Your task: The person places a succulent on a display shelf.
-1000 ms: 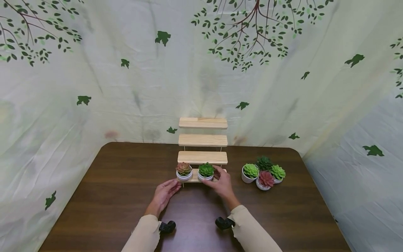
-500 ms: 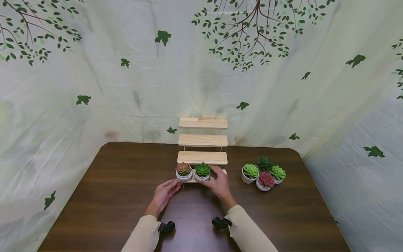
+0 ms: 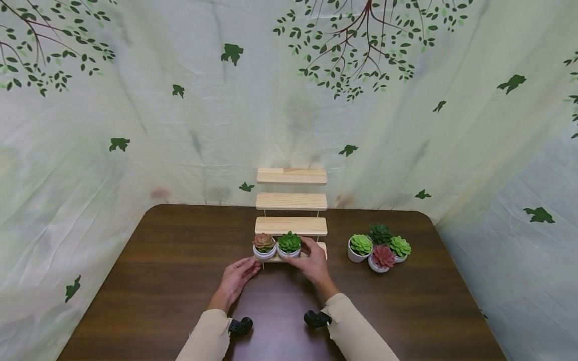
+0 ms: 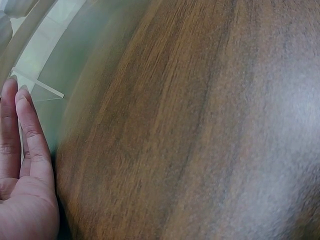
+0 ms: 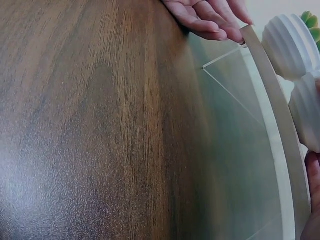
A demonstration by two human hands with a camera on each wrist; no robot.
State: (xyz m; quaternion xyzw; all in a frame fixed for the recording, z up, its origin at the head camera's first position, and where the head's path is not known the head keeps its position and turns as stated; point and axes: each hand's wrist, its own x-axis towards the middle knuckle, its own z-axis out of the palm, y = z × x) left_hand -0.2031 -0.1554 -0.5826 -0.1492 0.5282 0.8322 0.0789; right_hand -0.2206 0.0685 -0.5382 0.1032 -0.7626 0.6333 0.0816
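Head view: a stepped wooden shelf (image 3: pixel 291 215) stands at the middle rear of the dark wooden bench (image 3: pixel 158 281), four tiers rising toward the leaf-print cloth (image 3: pixel 135 125) behind. On the lowest tier, a reddish succulent pot (image 3: pixel 264 246) at the left end, a green succulent pot (image 3: pixel 289 244) touching it on the right.

Right hand (image 3: pixel 313 263): fingers curled round the right side of the green succulent pot, which sits on the tier. Left hand (image 3: pixel 237 278): flat on the bench, fingers straight, tips at the shelf's front left corner, holding nothing.

To the right of the shelf, well apart from the hands, a cluster of four pots (image 3: pixel 379 246) packed together on the bench.

Left wrist view: only the left hand's straight fingers (image 4: pixel 27 130) beside a clear support panel (image 4: pixel 37 90) under the shelf, which the head view scarcely shows.

Right wrist view: ribbed white sides of both pots (image 5: pixel 290 45) over the tier's front edge, left fingertips (image 5: pixel 212 20) at its corner; the grip itself mostly out of frame.
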